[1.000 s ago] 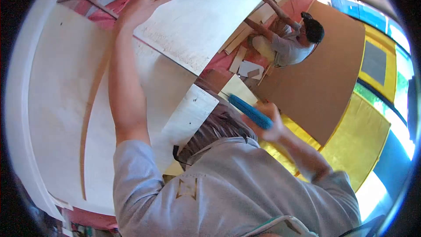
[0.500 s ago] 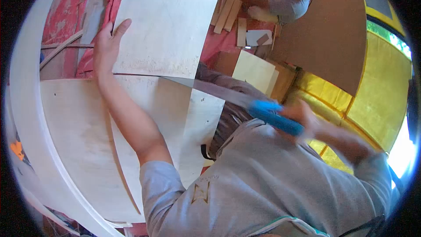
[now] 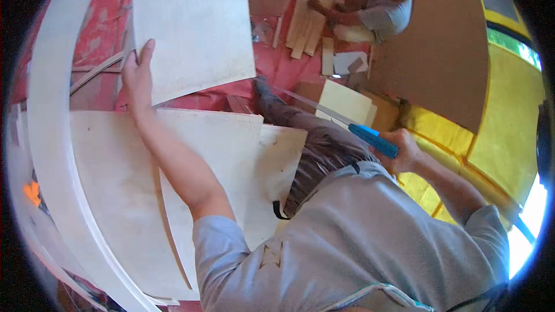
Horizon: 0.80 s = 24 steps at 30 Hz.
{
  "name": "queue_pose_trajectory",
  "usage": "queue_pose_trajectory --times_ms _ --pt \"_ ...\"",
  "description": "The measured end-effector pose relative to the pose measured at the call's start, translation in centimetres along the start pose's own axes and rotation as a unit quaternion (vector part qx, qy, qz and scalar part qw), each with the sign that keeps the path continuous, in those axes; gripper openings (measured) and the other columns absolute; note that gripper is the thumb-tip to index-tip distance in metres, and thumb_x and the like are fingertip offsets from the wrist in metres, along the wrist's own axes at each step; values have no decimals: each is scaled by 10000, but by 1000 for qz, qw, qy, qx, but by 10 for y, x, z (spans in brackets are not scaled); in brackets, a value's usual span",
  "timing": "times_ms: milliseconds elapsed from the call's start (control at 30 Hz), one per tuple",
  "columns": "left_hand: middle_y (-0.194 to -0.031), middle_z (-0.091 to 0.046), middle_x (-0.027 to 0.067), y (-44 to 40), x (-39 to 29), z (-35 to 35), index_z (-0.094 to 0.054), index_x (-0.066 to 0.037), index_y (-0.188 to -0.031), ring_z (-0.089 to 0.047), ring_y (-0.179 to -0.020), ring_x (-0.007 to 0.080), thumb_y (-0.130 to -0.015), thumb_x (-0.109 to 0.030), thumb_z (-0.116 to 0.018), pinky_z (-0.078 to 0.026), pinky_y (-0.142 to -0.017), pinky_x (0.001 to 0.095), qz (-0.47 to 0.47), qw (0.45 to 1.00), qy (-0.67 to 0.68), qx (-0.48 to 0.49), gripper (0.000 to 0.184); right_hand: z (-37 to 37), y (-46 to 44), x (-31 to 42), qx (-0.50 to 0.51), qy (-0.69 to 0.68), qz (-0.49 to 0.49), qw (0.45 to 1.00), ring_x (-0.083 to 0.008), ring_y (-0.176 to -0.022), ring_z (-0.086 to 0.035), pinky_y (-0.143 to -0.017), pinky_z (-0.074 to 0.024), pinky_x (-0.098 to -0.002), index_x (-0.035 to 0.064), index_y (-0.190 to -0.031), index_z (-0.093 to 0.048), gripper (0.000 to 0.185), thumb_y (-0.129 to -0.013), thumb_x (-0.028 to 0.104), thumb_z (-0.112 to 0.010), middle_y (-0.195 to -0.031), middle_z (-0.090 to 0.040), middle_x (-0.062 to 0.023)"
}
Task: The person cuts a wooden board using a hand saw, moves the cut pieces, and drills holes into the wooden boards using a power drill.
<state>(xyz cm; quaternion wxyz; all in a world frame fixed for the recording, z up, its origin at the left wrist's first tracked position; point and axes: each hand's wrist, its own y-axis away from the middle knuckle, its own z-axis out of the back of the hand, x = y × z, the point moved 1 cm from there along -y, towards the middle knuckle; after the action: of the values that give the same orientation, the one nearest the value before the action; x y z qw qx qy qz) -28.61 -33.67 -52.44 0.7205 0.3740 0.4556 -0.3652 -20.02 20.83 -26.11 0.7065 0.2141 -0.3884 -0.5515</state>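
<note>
Plywood panel [image 3: 193, 29] lies ahead and left, its long edges running away from the body; the left hand [image 3: 137, 81] is nearer, clamped on its left edge by the near corner. Well apart, the right hand [image 3: 400, 153] grips a blue-handled handsaw [image 3: 373, 140], its blade slanting toward the panel's near right corner.

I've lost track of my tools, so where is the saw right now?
In the head view, the saw is right of centre, in your right hand, its blade pointing away over your trouser leg.
</note>
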Motion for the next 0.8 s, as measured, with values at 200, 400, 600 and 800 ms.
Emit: queue_pose_trajectory --times_ms 200,400,600,800 --pt "-968 -738 132 8 -12 -3 -716 49 -1084 -627 -897 176 -994 -511 -711 -509 -863 373 -38 995 0 -88 567 -13 -23 -5 -27 -137 -35 990 -132 -685 -577 -646 -504 -374 45 -923 -704 272 -933 298 -803 -728 -649 -82" --pt "-943 -761 212 56 -61 -12 -740 40 -1001 -731 -907 315 -997 -459 -684 -544 -857 466 27 991 14 -130 502 -2 -6 0 -17 -383 -31 923 -105 -516 -567 -476 -417 -286 59 -816 -668 288 -989 283 -720 -646 -610 -22" --pt "-871 -748 203 168 -160 8 -719 48 -1019 -748 -855 324 -933 -420 -732 -566 -772 476 97 957 6 -274 476 2 -19 27 25 -425 74 902 -137 -450 -529 -427 -402 -300 52 -844 -641 296 -999 295 -710 -690 -634 -63" --pt "-1130 -747 164 183 -138 16 -665 72 -1229 -750 -994 284 -916 -202 -775 -635 -836 438 191 844 471 -173 430 16 -72 23 21 -513 30 858 -153 -468 -523 -438 -417 -333 66 -826 -622 311 -987 310 -727 -649 -585 -45"
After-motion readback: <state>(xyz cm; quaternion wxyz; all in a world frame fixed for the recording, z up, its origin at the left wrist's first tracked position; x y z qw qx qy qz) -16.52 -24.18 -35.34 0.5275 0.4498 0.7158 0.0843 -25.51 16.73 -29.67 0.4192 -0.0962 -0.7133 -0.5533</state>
